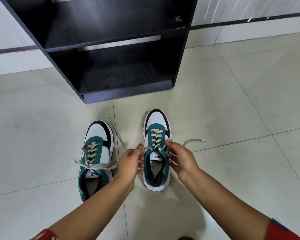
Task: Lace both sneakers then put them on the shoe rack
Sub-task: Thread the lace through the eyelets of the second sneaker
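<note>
Two green, white and black sneakers stand on the floor, toes pointing at the shoe rack (182,70). The left sneaker (97,146) is laced, and its cream lace is tied in a bow across the tongue. The right sneaker (157,129) has its lace threaded through the eyelets, with both ends loose. My left hand (131,161) pinches the lace (155,137) at the shoe's left side; that end trails away over the floor. My right hand (179,157) pinches the lace on the right side, and its free end (195,140) curls over the tile.
The black rack stands against the wall, just beyond the shoes, with two open shelves; the lower one (125,78) looks dusty. Pale floor tiles (232,104) spread out on all sides. Red sleeves show at the bottom corners.
</note>
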Available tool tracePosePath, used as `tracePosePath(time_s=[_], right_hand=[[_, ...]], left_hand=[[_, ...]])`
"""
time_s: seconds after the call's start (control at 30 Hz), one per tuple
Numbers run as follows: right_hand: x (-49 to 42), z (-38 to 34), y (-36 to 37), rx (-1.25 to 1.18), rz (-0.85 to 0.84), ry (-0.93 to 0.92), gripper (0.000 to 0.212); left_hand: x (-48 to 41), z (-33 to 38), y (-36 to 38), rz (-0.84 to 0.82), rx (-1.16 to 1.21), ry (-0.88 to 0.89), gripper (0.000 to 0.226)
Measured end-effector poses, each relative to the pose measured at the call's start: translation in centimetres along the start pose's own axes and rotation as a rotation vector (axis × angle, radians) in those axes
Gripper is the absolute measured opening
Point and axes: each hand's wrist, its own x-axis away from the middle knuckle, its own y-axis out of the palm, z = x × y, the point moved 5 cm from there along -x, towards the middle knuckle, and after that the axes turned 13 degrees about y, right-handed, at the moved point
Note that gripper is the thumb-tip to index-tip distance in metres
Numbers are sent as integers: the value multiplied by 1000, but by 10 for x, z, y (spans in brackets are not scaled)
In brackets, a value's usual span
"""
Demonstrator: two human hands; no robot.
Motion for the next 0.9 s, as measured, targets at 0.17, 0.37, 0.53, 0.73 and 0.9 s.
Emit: tracePosePath(time_s=[0.17, 0.37, 0.53, 0.73, 0.9], right_hand=[[4, 3, 3, -12, -69, -96, 17], [4, 0, 8, 123, -161, -170, 25], [0, 0, 7, 182, -178, -180, 27], [-1, -5, 9, 240, -151, -215, 24], [-5, -7, 5, 182, -127, -222, 29]], left_hand=[[6, -4, 3, -13, 16, -18, 30], [13, 14, 24, -107, 336, -126, 14], [0, 11, 18, -68, 98, -21, 24], [-11, 6, 21, 50, 58, 58, 9], [-3, 5, 18, 89, 247, 4, 7]])
